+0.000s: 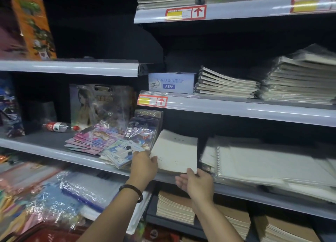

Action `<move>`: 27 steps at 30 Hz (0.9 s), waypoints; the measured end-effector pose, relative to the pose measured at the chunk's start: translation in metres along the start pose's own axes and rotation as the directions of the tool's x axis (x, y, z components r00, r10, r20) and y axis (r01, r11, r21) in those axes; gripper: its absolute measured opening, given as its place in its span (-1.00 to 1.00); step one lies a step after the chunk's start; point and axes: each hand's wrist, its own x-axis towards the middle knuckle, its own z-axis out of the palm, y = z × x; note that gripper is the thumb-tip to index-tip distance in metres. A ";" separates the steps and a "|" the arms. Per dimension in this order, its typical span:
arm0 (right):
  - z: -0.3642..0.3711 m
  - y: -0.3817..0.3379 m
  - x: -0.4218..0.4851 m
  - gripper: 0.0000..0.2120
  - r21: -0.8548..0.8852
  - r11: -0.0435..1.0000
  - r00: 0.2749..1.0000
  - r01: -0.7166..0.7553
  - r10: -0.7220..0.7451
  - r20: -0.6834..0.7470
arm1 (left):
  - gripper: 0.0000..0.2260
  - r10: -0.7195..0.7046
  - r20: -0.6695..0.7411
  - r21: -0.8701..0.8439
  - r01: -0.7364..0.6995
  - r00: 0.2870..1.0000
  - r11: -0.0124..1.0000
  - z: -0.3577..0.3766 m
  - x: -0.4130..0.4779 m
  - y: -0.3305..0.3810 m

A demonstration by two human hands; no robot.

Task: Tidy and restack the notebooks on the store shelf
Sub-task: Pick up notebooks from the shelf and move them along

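A cream notebook stack (pixel 175 151) lies on the grey shelf (pixel 272 196) at the centre, its near corner past the shelf lip. My left hand (pixel 144 166) grips its left edge, thumb on top. My right hand (pixel 197 184) holds the front right corner, thumb on the cover and fingers beneath. To the right lies a loose pile of wrapped spiral notebooks (pixel 263 163). Left of the stack sit colourful wrapped booklets (pixel 94 139) fanned out on the neighbouring shelf.
On the shelf above are a loose-leaf box (pixel 171 83) and two notebook stacks (pixel 227 84), (pixel 300 81). Brown-covered stacks (pixel 175 208) fill the shelf below. A bottle (pixel 57 127) lies on the left shelf. Wrapped goods (pixel 72 192) crowd the lower left.
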 end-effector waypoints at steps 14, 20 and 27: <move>-0.005 -0.004 -0.021 -0.91 0.020 1.000 1.000 0.009 -0.008 -0.029 | -0.94 -0.323 0.350 -0.571 0.474 0.879 0.670 -0.039 -0.038 0.015; -0.007 0.007 -0.034 -0.88 0.209 0.958 0.979 -0.197 0.180 0.099 | -0.82 -0.263 0.599 -0.631 0.648 0.757 0.427 -0.033 -0.071 0.000; -0.021 0.001 -0.034 -0.77 0.190 0.974 0.990 -0.123 0.108 0.087 | -0.77 -0.187 0.644 -0.616 0.648 0.742 0.447 -0.043 -0.091 -0.005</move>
